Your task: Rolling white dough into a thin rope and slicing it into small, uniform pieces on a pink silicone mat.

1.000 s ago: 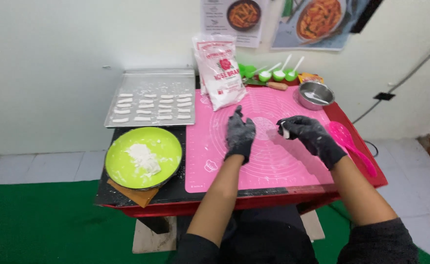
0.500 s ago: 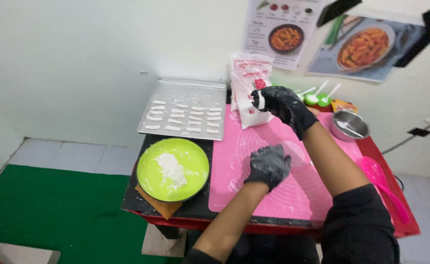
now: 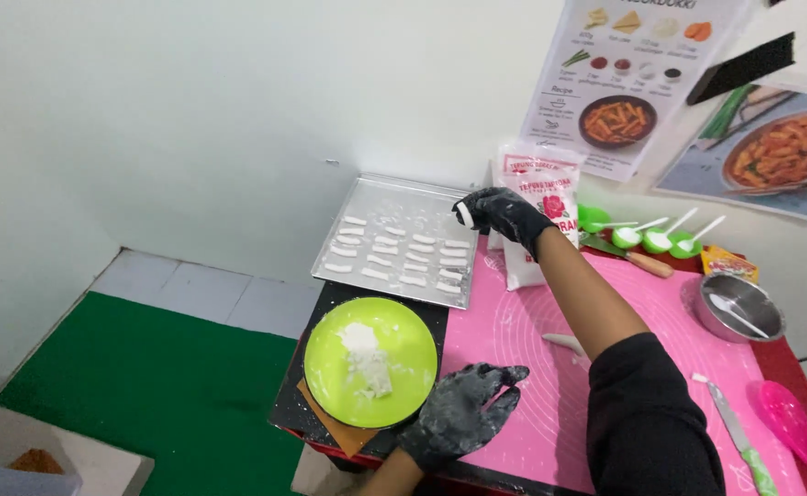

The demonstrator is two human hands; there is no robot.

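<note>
Both my hands wear black gloves dusted with flour. My right hand (image 3: 500,212) reaches out over the metal tray (image 3: 376,191) and pinches a small white dough piece (image 3: 464,214) at its right edge. Several short white dough sticks (image 3: 394,255) lie in rows on the tray. My left hand (image 3: 463,413) hovers with fingers spread and nothing in it over the near left corner of the pink silicone mat (image 3: 596,386), next to a lime-green plate (image 3: 403,367) holding a heap of white flour (image 3: 365,358). One more dough piece (image 3: 564,342) lies on the mat.
A flour bag (image 3: 541,211) stands behind the mat. Green measuring spoons (image 3: 647,234), a wooden-handled knife (image 3: 628,255), a steel bowl (image 3: 739,308), a small knife (image 3: 734,432) and a pink spoon (image 3: 789,427) lie to the right. Posters hang on the wall. Green carpet and tiles lie left.
My view has swung further left. My right hand carried the dough piece from in front of the flour bag out over the tray's right edge. My left hand stayed low over the mat.
</note>
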